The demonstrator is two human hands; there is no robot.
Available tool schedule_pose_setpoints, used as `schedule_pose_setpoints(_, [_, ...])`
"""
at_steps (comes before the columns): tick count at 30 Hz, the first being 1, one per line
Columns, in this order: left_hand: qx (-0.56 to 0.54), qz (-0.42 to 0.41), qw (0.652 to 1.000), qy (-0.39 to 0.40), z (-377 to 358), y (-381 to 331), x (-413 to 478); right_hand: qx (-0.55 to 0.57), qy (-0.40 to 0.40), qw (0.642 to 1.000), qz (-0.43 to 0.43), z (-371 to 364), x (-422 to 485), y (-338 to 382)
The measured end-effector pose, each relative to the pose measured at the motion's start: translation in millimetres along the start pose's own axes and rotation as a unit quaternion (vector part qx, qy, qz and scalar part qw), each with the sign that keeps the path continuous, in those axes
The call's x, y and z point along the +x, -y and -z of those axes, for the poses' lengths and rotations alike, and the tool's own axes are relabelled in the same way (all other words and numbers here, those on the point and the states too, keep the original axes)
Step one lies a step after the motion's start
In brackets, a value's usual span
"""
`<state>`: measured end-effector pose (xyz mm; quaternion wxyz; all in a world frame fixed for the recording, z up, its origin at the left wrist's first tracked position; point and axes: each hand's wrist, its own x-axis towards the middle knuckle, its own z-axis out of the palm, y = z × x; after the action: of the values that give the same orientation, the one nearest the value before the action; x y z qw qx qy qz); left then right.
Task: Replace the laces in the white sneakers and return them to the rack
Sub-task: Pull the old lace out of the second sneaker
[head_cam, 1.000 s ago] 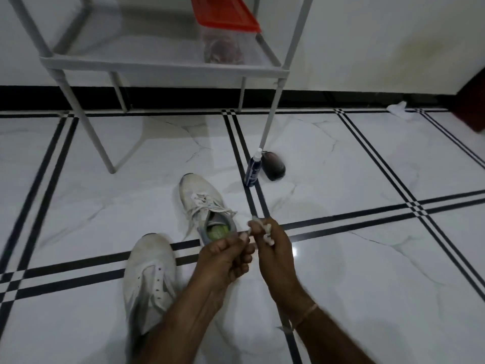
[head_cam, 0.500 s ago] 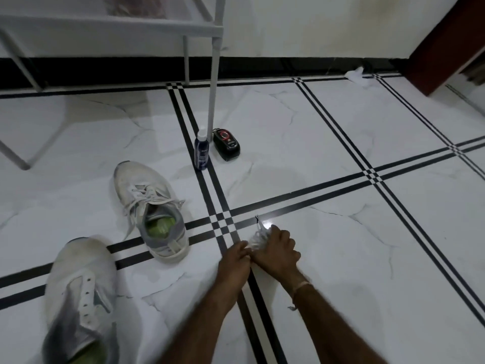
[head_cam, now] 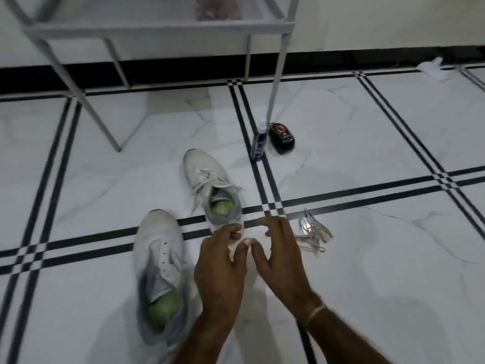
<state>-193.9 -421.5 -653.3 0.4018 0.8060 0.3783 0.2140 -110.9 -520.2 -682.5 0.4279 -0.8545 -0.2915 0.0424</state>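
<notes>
Head view: left hand [head_cam: 220, 261] pinches a white strip [head_cam: 232, 248]; right hand [head_cam: 280, 256] slack, fingers apart. Just right of it, lace bundle [head_cam: 312, 232]; unlaced sneaker [head_cam: 160, 258] left of left hand.

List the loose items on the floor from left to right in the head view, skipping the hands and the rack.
unlaced sneaker → laced sneaker → blue bottle → black device → lace bundle → crumpled white cloth

Unlaced sneaker [head_cam: 160, 258] — just beside laced sneaker [head_cam: 207, 185]
</notes>
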Motion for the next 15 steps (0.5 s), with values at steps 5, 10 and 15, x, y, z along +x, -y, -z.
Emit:
schedule_pose_setpoints(5, [0.170, 0.073, 0.980, -0.077, 71.4, 51.6, 10.7, 0.155, 0.285, 0.940, -0.100, -62.5, -11.1, 41.4])
schedule_pose_setpoints(10, [-0.016, 0.256, 0.964, 0.074, 130.7, 112.9, 1.3, 0.154, 0.369, 0.910, -0.114, -98.2, -17.9, 58.6])
schedule_pose_setpoints(15, [-0.006, 0.232, 0.972, 0.027, 144.6, 128.7, 18.1, 0.188, 0.314, 0.924, -0.113, -121.9, 5.4, 85.2])
